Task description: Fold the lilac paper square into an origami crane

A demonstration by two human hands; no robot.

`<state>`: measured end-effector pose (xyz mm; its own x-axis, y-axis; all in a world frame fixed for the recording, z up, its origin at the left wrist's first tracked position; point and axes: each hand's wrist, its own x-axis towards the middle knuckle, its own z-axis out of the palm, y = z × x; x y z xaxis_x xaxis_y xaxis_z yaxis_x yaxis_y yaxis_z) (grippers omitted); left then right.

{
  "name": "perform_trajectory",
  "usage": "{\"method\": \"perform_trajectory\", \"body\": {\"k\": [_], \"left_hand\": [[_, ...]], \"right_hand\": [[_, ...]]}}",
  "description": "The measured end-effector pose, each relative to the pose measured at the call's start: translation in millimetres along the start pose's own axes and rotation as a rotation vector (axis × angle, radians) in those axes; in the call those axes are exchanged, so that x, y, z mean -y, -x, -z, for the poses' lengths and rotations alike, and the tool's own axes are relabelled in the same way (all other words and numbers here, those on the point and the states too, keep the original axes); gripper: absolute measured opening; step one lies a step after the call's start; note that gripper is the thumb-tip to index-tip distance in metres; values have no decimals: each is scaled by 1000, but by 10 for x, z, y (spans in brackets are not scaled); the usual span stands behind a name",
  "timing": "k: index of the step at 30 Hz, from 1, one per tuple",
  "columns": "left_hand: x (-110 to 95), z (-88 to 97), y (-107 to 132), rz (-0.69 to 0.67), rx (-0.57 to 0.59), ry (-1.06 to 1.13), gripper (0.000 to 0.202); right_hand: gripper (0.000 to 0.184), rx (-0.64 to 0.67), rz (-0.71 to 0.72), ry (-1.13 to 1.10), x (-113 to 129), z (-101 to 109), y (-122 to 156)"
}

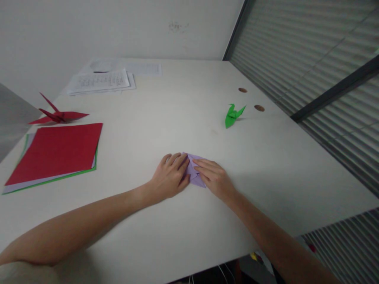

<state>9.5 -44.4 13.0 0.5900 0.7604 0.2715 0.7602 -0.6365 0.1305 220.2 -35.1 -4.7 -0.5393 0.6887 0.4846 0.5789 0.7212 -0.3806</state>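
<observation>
A small piece of folded purple origami paper (195, 180) lies on the table, with crease lines and layered flaps showing. My left hand (170, 175) holds its left side, fingers bent over the top edge and thumb on the lower left. From the right, my right hand (217, 179) pinches the paper, its fingertips pressed together on the upper right flap. The right thumb is hidden, and both hands cover parts of the folds.
A red sheet (62, 148) tops a stack of coloured paper at left, with a red paper crane (60, 116) behind it. Written pages (100, 81) lie at the back left. A green paper crane (233, 115) stands at right, near two round table holes and window blinds (308, 51).
</observation>
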Motion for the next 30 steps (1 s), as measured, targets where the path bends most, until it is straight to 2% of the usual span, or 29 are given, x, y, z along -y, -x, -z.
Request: {"method": "perform_trajectory", "body": {"k": [15,22,30], "left_hand": [[22,-31,27,-23,-72,0,39],[25,-26,26,-15,-64,5,39],[33,-29,7,13,-15,27,50]], "right_hand": [[29,107,56,-41,-21,103,5],[31,114,82,-68,-49,103,8],[34,144,51,-133,-75,139,11]]}}
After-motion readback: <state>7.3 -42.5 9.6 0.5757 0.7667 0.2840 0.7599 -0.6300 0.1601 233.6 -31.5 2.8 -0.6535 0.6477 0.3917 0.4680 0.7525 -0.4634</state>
